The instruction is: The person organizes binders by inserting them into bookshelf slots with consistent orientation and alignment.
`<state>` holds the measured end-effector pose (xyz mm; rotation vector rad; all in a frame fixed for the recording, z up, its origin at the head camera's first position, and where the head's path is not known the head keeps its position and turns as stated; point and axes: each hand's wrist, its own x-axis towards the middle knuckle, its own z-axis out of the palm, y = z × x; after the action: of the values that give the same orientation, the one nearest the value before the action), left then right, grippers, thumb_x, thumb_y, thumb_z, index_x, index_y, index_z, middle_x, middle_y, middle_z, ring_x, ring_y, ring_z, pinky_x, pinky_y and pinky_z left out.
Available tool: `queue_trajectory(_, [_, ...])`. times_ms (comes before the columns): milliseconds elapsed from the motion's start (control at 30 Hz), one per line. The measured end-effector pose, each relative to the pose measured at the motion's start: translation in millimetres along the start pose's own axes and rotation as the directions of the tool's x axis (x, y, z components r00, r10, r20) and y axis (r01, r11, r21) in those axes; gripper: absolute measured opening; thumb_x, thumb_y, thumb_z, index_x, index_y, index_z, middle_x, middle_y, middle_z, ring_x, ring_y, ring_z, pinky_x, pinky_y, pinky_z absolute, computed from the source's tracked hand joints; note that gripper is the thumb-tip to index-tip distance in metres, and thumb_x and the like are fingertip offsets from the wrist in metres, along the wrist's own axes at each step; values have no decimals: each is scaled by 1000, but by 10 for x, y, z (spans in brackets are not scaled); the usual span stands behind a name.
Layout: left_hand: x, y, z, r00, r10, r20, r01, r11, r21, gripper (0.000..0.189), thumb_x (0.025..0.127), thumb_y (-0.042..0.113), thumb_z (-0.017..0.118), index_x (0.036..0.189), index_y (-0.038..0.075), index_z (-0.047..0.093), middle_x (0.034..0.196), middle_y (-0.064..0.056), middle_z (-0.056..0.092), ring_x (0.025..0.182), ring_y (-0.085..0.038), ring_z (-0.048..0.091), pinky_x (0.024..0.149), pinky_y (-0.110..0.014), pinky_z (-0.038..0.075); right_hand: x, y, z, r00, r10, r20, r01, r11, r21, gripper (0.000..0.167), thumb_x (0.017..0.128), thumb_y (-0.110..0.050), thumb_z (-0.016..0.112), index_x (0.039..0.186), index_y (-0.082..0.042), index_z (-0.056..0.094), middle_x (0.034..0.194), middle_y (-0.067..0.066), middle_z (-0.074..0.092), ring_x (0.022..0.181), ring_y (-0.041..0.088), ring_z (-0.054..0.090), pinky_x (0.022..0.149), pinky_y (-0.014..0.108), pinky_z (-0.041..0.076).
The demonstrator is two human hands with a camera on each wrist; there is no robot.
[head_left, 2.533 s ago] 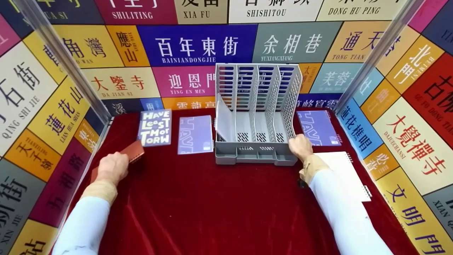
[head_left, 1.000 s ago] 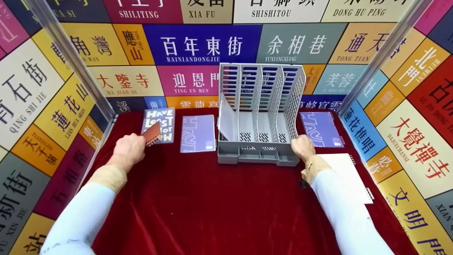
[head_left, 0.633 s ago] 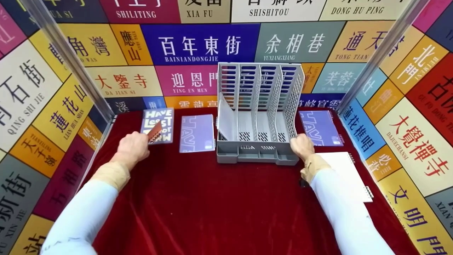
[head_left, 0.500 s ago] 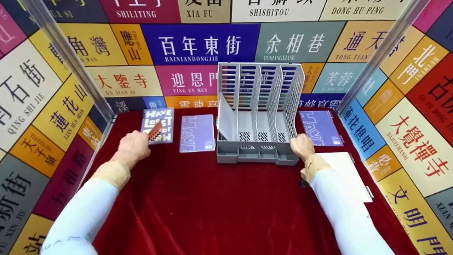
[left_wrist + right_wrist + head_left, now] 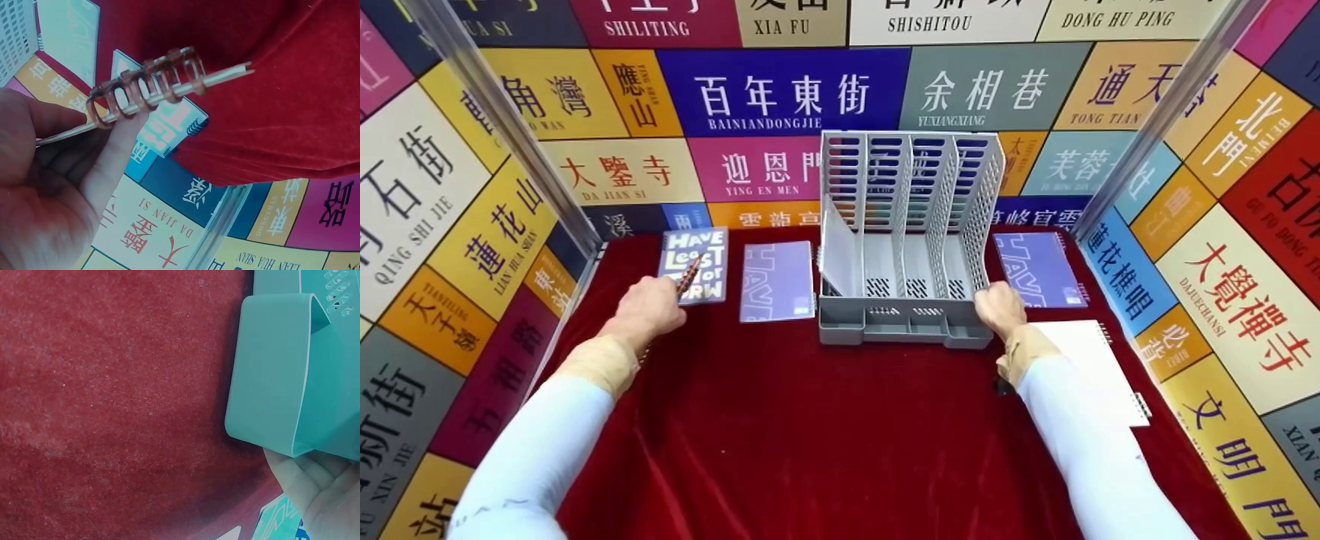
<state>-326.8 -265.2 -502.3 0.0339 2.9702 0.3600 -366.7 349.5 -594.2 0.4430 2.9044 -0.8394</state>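
Observation:
My left hand [image 5: 652, 307] pinches a small red-brown ring-bound notebook [image 5: 152, 93], held edge-on in the air with its binding rings showing in the left wrist view. In the head view it stands before a blue notebook with white letters [image 5: 709, 246]. My right hand [image 5: 1001, 307] grips the right front corner of a grey file organizer [image 5: 877, 330]. In the right wrist view, fingers [image 5: 289, 475] lie at the organizer's side, partly hidden behind its front tray. A thin pale notebook [image 5: 840, 247] leans in the organizer's leftmost slot; the other slots show bare floors.
Left of the organizer lies a purple notebook [image 5: 778, 285]. Another purple notebook [image 5: 1039, 270] lies to its right. A white spiral notebook [image 5: 1087, 360] sits beside my right forearm. Red cloth [image 5: 810, 435] covers the table, with sign-printed walls on three sides.
My left hand has lifted the red-brown notebook from the left side, moving it rightward and away, and turned it edge-on. My right hand stays at the organizer's corner.

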Motion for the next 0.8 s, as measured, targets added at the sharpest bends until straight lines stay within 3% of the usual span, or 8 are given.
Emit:
queue_trajectory(233, [11, 131, -7, 1000, -8, 26, 10, 998, -64, 29, 83, 15, 69, 103, -5, 71, 117, -38, 74, 98, -49, 73, 88, -66, 61, -4, 0, 2, 1000, -17, -17, 17, 1000, -1, 50, 98, -22, 39, 117, 10, 72, 140, 37, 70, 134, 56, 67, 114, 66, 54])
queue_trajectory(800, [9, 340, -139, 997, 12, 78, -3, 993, -118, 26, 84, 13, 66, 102, -5, 70, 112, -33, 74, 91, -40, 66, 86, -60, 60, -15, 13, 7, 1000, -4, -2, 4, 1000, 16, 51, 99, -23, 39, 124, 8, 71, 141, 36, 70, 134, 55, 66, 116, 66, 54])
